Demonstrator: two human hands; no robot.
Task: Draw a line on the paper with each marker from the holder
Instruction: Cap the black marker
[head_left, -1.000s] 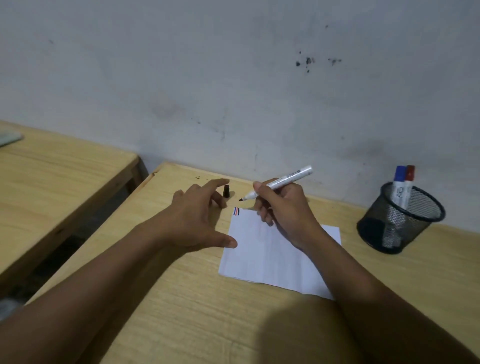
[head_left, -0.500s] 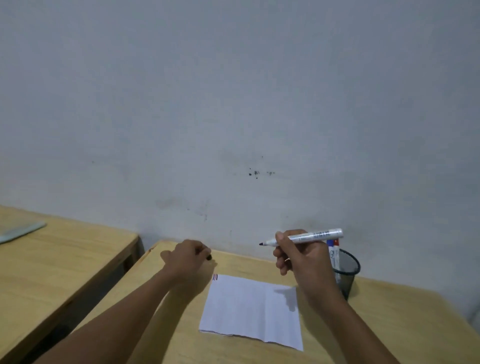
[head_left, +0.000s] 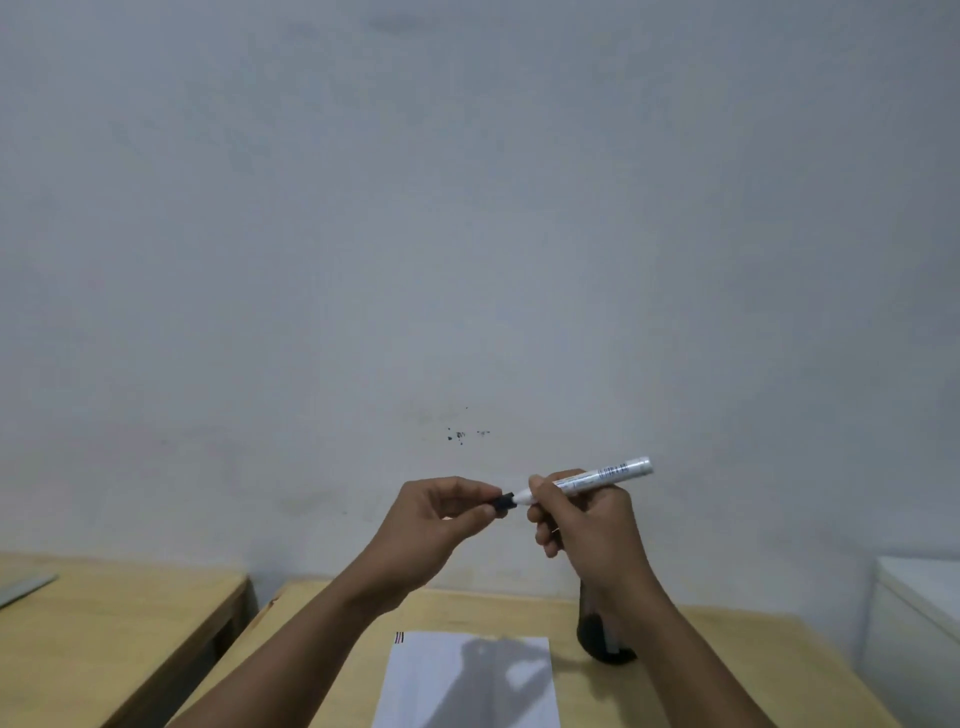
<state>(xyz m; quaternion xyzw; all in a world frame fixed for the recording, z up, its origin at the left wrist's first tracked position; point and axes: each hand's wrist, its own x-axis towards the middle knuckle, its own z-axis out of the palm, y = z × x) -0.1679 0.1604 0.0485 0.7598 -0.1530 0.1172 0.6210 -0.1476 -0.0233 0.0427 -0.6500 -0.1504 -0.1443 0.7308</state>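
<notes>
Both hands are raised in front of the pale wall (head_left: 467, 234), well above the worktop (head_left: 727, 670). The right hand (head_left: 587, 525) is closed around a white marker (head_left: 597, 478), holding it nearly level, its rear end pointing up and to the right and its tip end pointing left. The left hand (head_left: 441, 525) pinches a small black cap (head_left: 503, 503) between thumb and fingers, and the cap sits right at the marker's tip, touching its white nose; whether it is fully seated I cannot tell.

Below the hands, a white sheet of paper (head_left: 431, 686) lies flat on the wooden worktop, with the hands' shadow falling across it. At its far left corner there are a few short coloured lines (head_left: 399, 637), close together. Just right of the paper stands the dark mesh holder (head_left: 597, 639), mostly hidden behind the right forearm, so its contents cannot be made out.

To the left, apart from this worktop, is a second wooden table (head_left: 114, 634) with a flat grey object (head_left: 23, 590) at its far edge. A white piece of furniture (head_left: 919, 634) stands at the far right.
</notes>
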